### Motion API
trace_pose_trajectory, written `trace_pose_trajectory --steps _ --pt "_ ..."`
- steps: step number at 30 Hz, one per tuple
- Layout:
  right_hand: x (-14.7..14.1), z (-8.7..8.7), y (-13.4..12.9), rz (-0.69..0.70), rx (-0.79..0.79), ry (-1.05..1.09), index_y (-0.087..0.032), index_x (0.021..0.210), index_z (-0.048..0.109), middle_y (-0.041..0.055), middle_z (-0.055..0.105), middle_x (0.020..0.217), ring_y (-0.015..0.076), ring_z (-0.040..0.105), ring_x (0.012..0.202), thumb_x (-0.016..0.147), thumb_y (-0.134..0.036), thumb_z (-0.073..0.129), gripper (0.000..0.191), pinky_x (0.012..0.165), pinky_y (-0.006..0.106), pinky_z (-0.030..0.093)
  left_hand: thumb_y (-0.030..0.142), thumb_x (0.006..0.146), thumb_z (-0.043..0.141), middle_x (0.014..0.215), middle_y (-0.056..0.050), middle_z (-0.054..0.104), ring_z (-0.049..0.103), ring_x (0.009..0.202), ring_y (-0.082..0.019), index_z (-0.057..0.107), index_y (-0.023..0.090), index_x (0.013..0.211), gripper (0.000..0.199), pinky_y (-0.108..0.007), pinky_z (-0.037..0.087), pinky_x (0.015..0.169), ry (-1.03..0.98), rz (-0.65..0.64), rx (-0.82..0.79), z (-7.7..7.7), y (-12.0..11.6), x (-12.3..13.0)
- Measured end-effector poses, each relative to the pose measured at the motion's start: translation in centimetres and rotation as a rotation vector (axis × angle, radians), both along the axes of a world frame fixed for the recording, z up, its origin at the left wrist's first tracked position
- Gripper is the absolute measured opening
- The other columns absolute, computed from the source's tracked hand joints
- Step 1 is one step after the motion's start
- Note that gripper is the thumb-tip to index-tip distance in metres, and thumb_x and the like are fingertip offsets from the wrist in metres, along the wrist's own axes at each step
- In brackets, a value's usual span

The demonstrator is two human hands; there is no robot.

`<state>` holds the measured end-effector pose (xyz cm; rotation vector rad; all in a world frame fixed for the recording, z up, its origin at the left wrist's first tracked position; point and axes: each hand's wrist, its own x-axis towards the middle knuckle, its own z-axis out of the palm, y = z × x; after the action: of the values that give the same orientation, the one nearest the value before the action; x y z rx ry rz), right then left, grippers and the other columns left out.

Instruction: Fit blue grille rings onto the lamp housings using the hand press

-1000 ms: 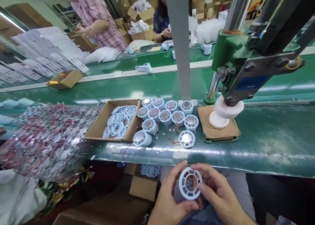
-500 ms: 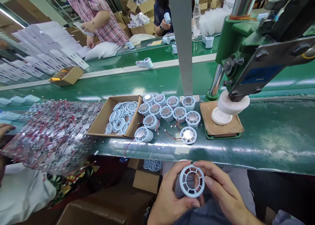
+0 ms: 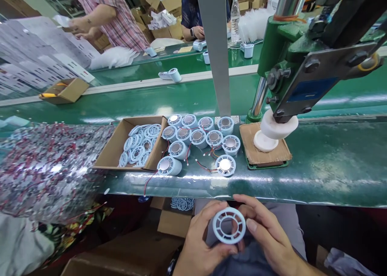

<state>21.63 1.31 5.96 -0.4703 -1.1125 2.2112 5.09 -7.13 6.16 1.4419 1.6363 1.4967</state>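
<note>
My left hand [image 3: 199,239] grips a light-blue round housing [image 3: 229,240] from the left, above my lap. Its spoked ring face with an open middle is turned up toward me. Fingers of my right hand [image 3: 266,231] are at the housing's right edge, with the thumb against the rim and the index finger raised clear of it. How far the other right fingers reach behind is hidden. On the bench beyond stand several light-blue round housings [image 3: 169,166] with silver discs in their centres, some with thin wires trailing.
A cardboard box [image 3: 104,151] of light-blue rings stands left of the housings, beside a heap of wired parts [image 3: 54,167]. At right is a green press [image 3: 273,62] with a white pad over a cardboard-topped base [image 3: 246,141]. A grey post [image 3: 216,46] rises behind. Two people work across the bench.
My right index finger has lifted off the housing's top edge, and the housing has tilted slightly. The view has shifted, so the bench things appear farther left. The co-workers' hands have moved.
</note>
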Motion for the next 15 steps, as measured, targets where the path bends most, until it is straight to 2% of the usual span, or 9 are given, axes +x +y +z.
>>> trace_pose_trajectory --steps 6,11,15 --pt "0.08 0.34 0.19 -0.028 0.158 -0.073 -0.042 0.132 0.064 0.0 0.069 0.089 0.0084 0.064 0.068 0.102 -0.04 0.058 0.031 0.064 0.016 0.056 0.051 0.082 0.08 0.112 -0.002 0.076 0.076 0.099 -0.017 0.065 0.036 0.132 0.054 -0.022 0.06 0.089 -0.029 -0.068 0.025 0.99 0.4 0.32" --pt "-0.05 0.44 0.41 -0.038 0.263 -0.206 -0.029 0.123 0.071 0.004 0.075 0.086 0.012 0.068 0.067 0.103 -0.043 0.054 0.03 0.064 0.019 0.06 0.046 0.085 0.079 0.11 -0.005 0.075 0.073 0.1 -0.019 0.062 0.031 0.135 0.055 -0.024 0.059 0.088 -0.046 -0.138 0.098 1.13 0.49 0.71" --pt "-0.1 0.63 0.58 -0.039 0.324 -0.261 -0.027 0.12 0.072 0.0065 0.077 0.092 0.0146 0.071 0.071 0.102 -0.045 0.053 0.032 0.068 0.022 0.062 0.046 0.084 0.079 0.109 -0.007 0.075 0.072 0.099 -0.02 0.062 0.029 0.134 0.056 -0.027 0.059 0.088 -0.032 -0.154 0.12 0.99 0.45 0.86"
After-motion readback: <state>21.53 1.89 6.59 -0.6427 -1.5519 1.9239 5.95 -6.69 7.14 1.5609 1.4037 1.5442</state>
